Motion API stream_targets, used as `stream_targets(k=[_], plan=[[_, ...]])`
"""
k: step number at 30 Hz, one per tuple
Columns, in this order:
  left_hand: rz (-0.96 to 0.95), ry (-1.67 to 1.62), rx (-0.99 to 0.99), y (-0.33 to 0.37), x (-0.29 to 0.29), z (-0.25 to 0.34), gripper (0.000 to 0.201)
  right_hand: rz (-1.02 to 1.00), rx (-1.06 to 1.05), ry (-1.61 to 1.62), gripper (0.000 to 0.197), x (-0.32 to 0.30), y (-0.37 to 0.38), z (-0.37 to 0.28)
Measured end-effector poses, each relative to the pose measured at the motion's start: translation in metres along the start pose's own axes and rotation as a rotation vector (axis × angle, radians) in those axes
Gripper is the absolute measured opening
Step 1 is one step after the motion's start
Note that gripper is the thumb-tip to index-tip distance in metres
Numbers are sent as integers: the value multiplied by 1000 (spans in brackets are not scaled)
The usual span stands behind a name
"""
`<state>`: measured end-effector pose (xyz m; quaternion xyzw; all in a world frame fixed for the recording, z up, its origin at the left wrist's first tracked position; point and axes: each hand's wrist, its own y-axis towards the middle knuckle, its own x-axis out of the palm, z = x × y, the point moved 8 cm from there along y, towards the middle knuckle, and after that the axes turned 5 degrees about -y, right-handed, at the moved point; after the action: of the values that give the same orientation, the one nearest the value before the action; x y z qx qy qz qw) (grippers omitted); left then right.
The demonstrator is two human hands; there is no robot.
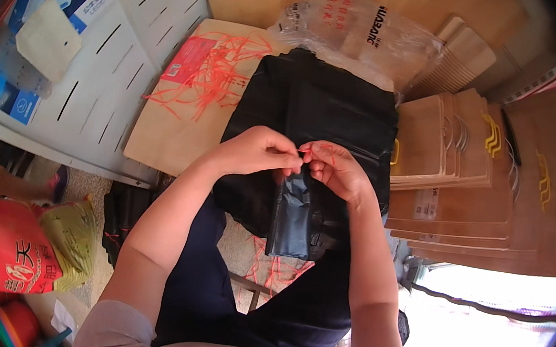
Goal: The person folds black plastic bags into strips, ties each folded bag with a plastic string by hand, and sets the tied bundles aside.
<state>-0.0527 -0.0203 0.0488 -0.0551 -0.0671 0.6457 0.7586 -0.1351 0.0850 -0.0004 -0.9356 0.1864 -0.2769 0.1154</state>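
A folded strip of black plastic bag (291, 220) hangs down in front of me, gathered near its upper end. My left hand (257, 149) is closed in a pinch there, fingertips on a thin red string (304, 150). Facing it, my right hand (335, 169) pinches the same string, its other fingers curled. The fingertips of both hands almost meet over the gathered plastic, so part of the string is hidden. Beneath them spreads a stack of flat black plastic (352, 106). More loose red strings (224, 73) lie in a tangle to the left.
Under the tangle is a pale board (157, 138). A white slotted panel (109, 49) stands at the left. Stacked brown paper bags (455, 202) fill the right side. Behind lies clear plastic wrap (357, 41). A red and yellow sack (20, 239) sits low at left.
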Motion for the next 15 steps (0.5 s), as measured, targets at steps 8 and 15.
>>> stream_targets(k=[8,15], plan=[[251,199,220,11,-15,-4,13,39,5,-126,14,9,-10,-6],[215,321,95,12,-14,-12,14,111,-77,-105,18,-3,-8,1]])
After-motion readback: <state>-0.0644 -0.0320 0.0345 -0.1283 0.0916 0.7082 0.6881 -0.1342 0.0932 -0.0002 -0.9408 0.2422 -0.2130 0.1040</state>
